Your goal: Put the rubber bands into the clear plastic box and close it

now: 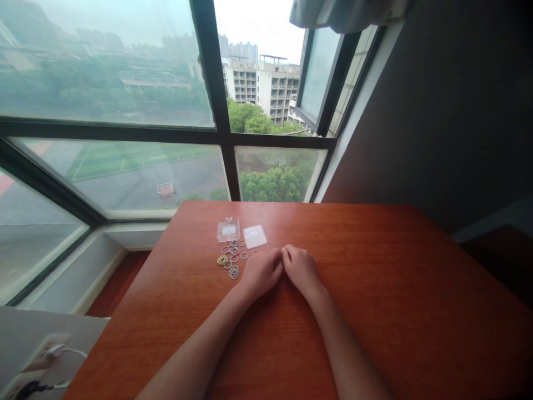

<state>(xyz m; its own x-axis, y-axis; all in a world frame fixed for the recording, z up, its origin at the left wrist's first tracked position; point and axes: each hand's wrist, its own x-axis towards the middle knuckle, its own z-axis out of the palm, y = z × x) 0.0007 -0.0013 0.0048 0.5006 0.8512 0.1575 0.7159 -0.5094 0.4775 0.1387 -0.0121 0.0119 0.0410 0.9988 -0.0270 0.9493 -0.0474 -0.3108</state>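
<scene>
The loose metal rings (234, 251) lie a little left of the frame's centre, just up and left of the left hand (261, 272), which is clearly the nearer of the two; the right hand (300, 268) sits on the far side of it, close to the middle of the frame. Both hands are turned backs up with the fingers curled in, meeting at or near the fingertips, and whether anything is pinched between them cannot be told. Being round, the rings give no long axis, but their scatter runs from upper right to lower left, with a yellowish bunch (219, 260) at its left side and one ring just beyond the left hand's knuckles. Above the scatter stands a clear plastic box (229, 229), its longer side seeming to run across the frame, and just right of it a whitish square panel (255, 236) lies flat, slightly turned. Box and panel are near the back edge of the desk (375, 311), below the window frame (227, 139), while its left edge slants down toward the lower left corner. Room for moving is widest to the right of the right hand, where bare wood spreads out.
</scene>
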